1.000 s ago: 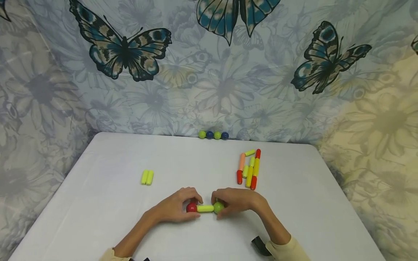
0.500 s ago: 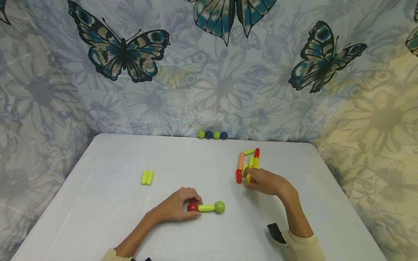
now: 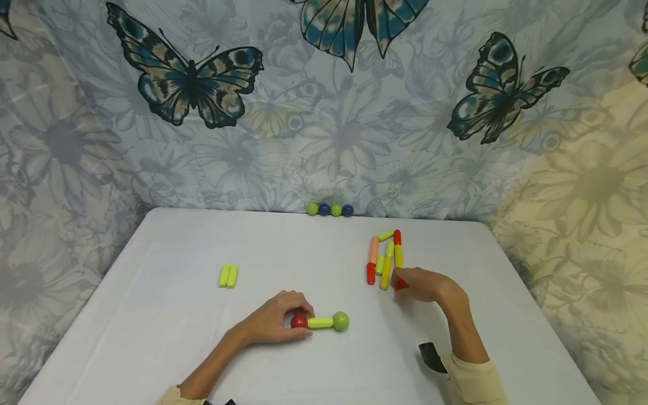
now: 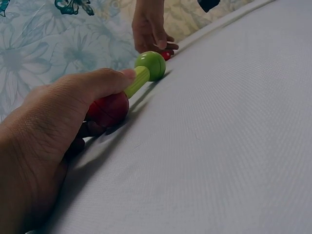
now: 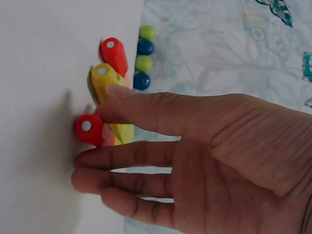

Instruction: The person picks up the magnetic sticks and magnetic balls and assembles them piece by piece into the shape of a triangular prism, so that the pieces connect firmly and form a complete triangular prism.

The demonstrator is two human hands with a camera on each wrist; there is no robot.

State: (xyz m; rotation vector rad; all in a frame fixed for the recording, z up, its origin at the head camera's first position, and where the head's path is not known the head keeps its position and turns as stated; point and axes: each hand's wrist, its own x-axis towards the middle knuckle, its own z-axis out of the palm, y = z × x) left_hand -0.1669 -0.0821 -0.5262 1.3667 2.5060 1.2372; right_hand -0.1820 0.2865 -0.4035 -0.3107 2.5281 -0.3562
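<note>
My left hand [image 3: 275,320] holds a red ball [image 3: 299,320] between thumb and fingers. From that ball a lime magnetic rod [image 3: 320,323] runs right to a green ball [image 3: 341,321], all lying on the table. Over at the right, my right hand [image 3: 425,285] pinches a red magnetic rod [image 5: 88,127] between thumb and index finger, the other fingers stretched out. This rod is at the near end of a yellow rod [image 3: 399,256] with another red rod [image 3: 397,237] at its far end. Fingers hide most of the pinched rod in the head view.
Beside the right hand lie a longer yellow rod [image 3: 386,274], a red rod [image 3: 371,274], a peach rod [image 3: 374,249] and several lime rods [image 3: 390,249]. Two lime rods [image 3: 228,276] lie at left. Green and blue balls [image 3: 324,209] line the table's back edge.
My right hand has left the green ball, moved right and away to the rod group, then shifted slightly right onto the near red rod. The left hand stays on the red ball.
</note>
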